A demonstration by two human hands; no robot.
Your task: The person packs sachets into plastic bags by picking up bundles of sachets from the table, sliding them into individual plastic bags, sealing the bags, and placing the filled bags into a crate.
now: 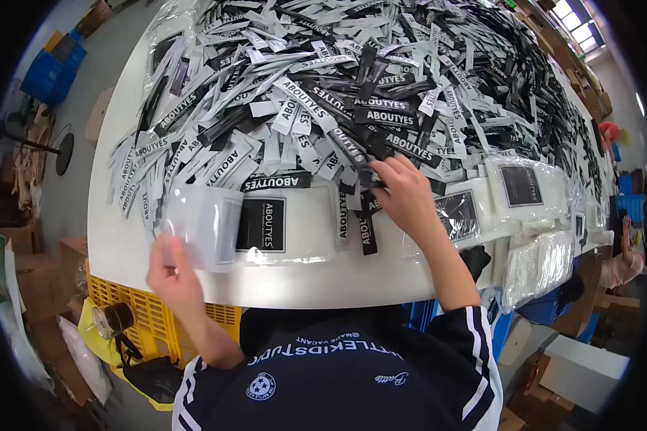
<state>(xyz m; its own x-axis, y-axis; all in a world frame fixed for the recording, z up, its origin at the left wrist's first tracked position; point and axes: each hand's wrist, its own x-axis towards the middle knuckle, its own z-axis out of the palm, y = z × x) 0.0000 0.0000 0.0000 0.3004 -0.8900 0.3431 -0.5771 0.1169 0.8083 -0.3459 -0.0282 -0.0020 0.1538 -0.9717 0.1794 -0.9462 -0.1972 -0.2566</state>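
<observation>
In the head view my left hand [172, 269] is closed on the edge of a clear plastic bag [203, 223], slightly blurred, near the front left of the table. Beside that bag lies a flat clear pack with a black ABOUTYES label [262, 224]. My right hand [404, 192] reaches into the near edge of the pile, its fingers pinched at the end of a black ABOUTYES strip packet [349, 147]. Its fingertips are partly hidden among the packets. A large heap of loose black and white strip packets [302, 97] spreads beyond both hands.
Filled clear packs [523, 188] are stacked at the table's right, with more plastic packs [538, 266] below them. A yellow crate [133, 305] stands under the left front edge of the white table [302, 287]. Another person [622, 266] is at the far right.
</observation>
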